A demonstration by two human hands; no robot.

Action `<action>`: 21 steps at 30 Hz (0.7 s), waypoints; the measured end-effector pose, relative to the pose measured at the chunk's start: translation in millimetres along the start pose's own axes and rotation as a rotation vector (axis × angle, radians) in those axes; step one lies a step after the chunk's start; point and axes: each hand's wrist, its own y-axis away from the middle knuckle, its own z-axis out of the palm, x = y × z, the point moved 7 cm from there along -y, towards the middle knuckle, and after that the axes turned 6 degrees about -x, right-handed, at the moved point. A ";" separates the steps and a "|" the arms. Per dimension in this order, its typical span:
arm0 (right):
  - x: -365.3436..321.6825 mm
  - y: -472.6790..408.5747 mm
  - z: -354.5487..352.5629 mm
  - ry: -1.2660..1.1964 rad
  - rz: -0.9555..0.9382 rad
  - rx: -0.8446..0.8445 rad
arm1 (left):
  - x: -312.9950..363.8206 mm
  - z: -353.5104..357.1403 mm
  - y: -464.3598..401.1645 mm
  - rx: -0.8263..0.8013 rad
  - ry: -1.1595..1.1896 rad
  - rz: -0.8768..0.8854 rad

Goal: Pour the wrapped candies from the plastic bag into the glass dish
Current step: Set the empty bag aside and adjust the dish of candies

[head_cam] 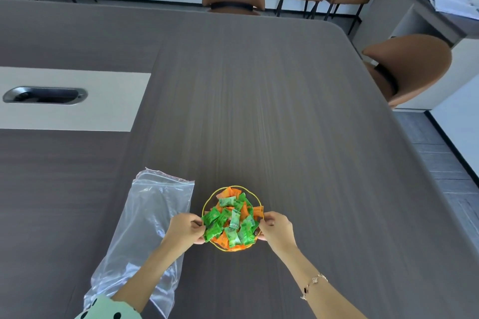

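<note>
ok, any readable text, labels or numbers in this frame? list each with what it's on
Nothing can be read.
Green candies and orange candies in the glass dish: print on the wrappers, too small and blurred.
Plastic bag: clear, no print visible.
Papers on the far cabinet: too blurred.

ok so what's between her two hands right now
In the head view, the glass dish heaped with green and orange wrapped candies sits between the left hand and right hand, gripped at both sides.
</note>
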 end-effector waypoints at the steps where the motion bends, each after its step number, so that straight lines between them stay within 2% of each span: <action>1: -0.8 0.6 -2.2 -0.012 -0.004 0.005 | 2.8 -0.7 0.8 0.001 0.001 0.008; 13: -52.3 11.2 -46.3 -0.113 -0.054 0.063 | 75.9 -27.8 13.4 0.019 0.003 0.105; 21: -116.4 -15.2 -80.3 -0.134 -0.110 0.074 | 146.2 -63.0 -5.2 0.146 -0.018 0.160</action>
